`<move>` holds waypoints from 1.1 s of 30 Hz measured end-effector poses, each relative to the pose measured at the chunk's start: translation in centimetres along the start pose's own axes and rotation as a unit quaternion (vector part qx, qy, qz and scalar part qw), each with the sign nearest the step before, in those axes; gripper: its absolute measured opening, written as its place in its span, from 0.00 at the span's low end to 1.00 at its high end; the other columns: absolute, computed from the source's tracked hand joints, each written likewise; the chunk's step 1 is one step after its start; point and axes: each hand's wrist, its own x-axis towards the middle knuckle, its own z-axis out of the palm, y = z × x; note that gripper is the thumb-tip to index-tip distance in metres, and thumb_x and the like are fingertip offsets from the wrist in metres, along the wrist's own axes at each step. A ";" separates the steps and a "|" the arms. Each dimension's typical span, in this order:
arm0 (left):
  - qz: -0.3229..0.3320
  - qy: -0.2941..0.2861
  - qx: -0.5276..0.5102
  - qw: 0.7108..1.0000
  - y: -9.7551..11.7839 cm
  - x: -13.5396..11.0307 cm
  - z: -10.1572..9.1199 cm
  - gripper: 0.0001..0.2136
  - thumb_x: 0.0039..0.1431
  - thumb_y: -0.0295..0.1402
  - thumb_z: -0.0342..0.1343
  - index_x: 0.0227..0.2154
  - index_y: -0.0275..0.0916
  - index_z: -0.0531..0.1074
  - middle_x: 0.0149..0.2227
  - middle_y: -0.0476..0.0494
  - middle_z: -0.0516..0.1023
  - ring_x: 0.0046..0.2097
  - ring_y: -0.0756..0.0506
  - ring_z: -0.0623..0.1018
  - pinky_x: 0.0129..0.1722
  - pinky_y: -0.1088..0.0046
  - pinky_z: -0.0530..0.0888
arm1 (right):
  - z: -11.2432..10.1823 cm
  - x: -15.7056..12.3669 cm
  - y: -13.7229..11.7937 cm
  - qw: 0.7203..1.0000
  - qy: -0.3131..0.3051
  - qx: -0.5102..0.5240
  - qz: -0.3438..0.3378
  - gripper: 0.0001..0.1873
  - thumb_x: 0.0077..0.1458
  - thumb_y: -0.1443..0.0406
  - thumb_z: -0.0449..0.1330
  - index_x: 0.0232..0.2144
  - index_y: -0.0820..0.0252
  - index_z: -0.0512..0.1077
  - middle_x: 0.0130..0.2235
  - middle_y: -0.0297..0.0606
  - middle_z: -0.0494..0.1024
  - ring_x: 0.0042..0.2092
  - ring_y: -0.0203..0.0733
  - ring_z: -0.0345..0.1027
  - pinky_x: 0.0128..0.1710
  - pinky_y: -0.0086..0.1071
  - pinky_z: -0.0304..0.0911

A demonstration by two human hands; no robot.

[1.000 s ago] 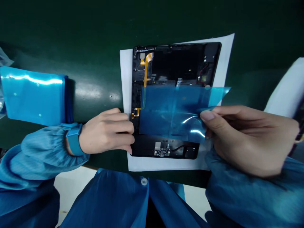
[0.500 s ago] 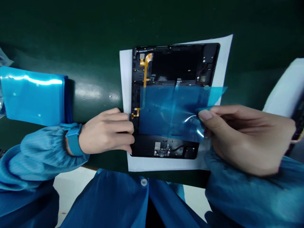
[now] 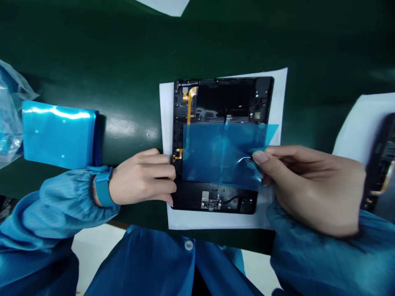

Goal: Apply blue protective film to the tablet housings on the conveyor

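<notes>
An opened tablet (image 3: 230, 100) with bare circuit boards and an orange flex cable (image 3: 189, 113) lies on a white sheet (image 3: 279, 88). Across its middle and lower part is a clear blue plastic film (image 3: 203, 152), overhanging the tablet's right edge. My right hand (image 3: 308, 181) pinches the film's right side between thumb and forefinger, and the film creases there. My left hand (image 3: 145, 176) is closed at the tablet's lower left edge, its fingers curled against the frame and the thumb near the bottom corner.
A stack of blue films (image 3: 58, 135) lies on the green table (image 3: 129, 94) at the left, beside a clear plastic bag (image 3: 12, 115). Another opened device (image 3: 382, 164) on white material (image 3: 352, 119) stands at the right. A white sheet corner (image 3: 173, 6) shows at the top.
The camera view has shifted, so the tablet and table appear lower and a little smaller. My right hand still pinches the film, and my left hand stays at the tablet's edge.
</notes>
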 end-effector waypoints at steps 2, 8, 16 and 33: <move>0.000 0.002 -0.001 1.000 0.0 0.0 0.0 0.13 0.67 0.43 0.59 0.33 0.38 0.76 0.33 0.48 0.77 0.34 0.48 0.72 0.35 0.68 0.63 | 0.0 0.1 0.0 1.000 -0.003 -0.006 -0.005 0.06 0.50 0.60 0.72 0.31 0.55 0.83 0.19 0.29 0.75 0.18 0.31 0.64 0.19 0.26 0.65; 0.001 0.005 -0.006 1.000 -0.1 0.0 0.1 0.13 0.67 0.43 0.59 0.33 0.38 0.76 0.33 0.47 0.77 0.34 0.48 0.71 0.34 0.67 0.62 | -0.1 0.2 -0.3 1.000 -0.018 -0.013 0.010 0.06 0.50 0.60 0.71 0.31 0.55 0.83 0.19 0.29 0.75 0.18 0.31 0.65 0.18 0.25 0.64; 0.002 0.006 -0.008 1.000 -0.1 -0.1 0.0 0.13 0.66 0.43 0.61 0.33 0.38 0.76 0.33 0.48 0.76 0.34 0.48 0.71 0.34 0.68 0.62 | 0.1 0.3 -0.3 1.000 -0.017 -0.022 0.012 0.10 0.49 0.57 0.71 0.30 0.57 0.83 0.18 0.32 0.75 0.17 0.35 0.66 0.17 0.28 0.65; 0.002 0.011 -0.009 1.000 0.0 0.1 0.0 0.13 0.67 0.42 0.60 0.33 0.38 0.77 0.32 0.48 0.77 0.33 0.48 0.71 0.34 0.68 0.61 | 0.2 0.3 -0.3 1.000 -0.023 -0.010 0.005 0.07 0.50 0.60 0.72 0.29 0.58 0.82 0.18 0.31 0.75 0.17 0.33 0.66 0.17 0.25 0.66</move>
